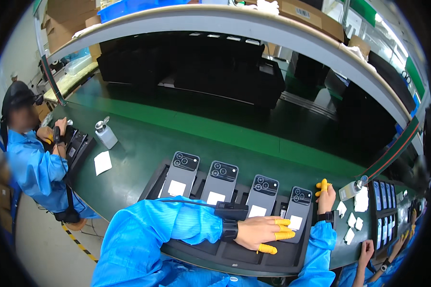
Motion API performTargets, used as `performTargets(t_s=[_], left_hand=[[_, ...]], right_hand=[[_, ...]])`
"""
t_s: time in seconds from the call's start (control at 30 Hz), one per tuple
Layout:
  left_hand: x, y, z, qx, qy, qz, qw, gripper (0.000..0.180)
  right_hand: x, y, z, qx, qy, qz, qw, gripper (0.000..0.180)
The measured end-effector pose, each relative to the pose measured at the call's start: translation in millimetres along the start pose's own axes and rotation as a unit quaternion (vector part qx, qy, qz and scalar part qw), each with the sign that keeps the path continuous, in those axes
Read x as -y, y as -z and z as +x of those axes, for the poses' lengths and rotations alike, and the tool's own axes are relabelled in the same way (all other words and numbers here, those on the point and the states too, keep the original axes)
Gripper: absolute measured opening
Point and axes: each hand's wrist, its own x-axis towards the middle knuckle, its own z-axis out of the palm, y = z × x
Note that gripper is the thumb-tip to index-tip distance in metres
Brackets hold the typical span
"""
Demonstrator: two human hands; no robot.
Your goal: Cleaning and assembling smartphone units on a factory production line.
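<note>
A black tray (280, 259) lies before me on the bench. In it several grey smartphones stand in a row, back side up, each with a camera block and a white label. My left hand (258, 233), yellow cots on its fingertips, reaches across from the left with fingers spread over the lower part of the rightmost phone (293, 209). Left of that phone lie another phone (262, 197), a third (220, 184) and the leftmost phone (184, 174). Just beyond the tray's right edge, my right hand (326, 198) is raised with yellow-cotted fingers loosely bent and apart; nothing shows between them.
A pump bottle (352, 189) and white wipes (361, 199) sit to the right, near another tray (385, 215) of phones and other people's hands. Leftward are another pump bottle (106, 136), a white sheet (102, 163) and a co-worker (31, 162). A shelf beam (215, 14) spans overhead.
</note>
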Motion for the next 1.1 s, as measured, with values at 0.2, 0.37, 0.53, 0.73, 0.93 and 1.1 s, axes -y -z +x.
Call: performTargets(t_s=[0.2, 0.37, 0.53, 0.73, 0.93, 1.1], left_hand=[[0.1, 7.1, 0.6, 0.014, -0.002, -0.021, 1.0, 0.066], [-2.2, 10.6, 4.7, -0.002, 0.008, 0.002, 1.0, 0.063], [-5.5, 17.6, 1.4, 0.018, 0.03, 0.005, 0.999, 0.062], [-5.8, 17.2, 3.2, 0.031, 0.032, 0.006, 0.999, 0.062], [-7.8, 22.5, 3.9, 0.035, 0.024, 0.02, 0.999, 0.065], [-9.3, 25.3, 0.9, 0.042, 0.039, 0.031, 0.998, 0.064]], right_hand=[[1.2, -4.0, -2.0, 0.003, 0.006, 0.06, 0.998, 0.024], [10.9, -1.6, -7.5, 0.003, 0.013, 0.011, 1.0, 0.025], [6.4, -9.2, -6.4, -0.001, 0.051, -0.056, 0.997, 0.021], [16.8, -3.5, -12.9, -0.008, 0.045, -0.063, 0.997, 0.018], [8.6, -2.2, -7.7, -0.013, 0.08, -0.1, 0.992, 0.02], [23.4, -8.1, -16.3, -0.004, 0.074, -0.064, 0.995, 0.021]])
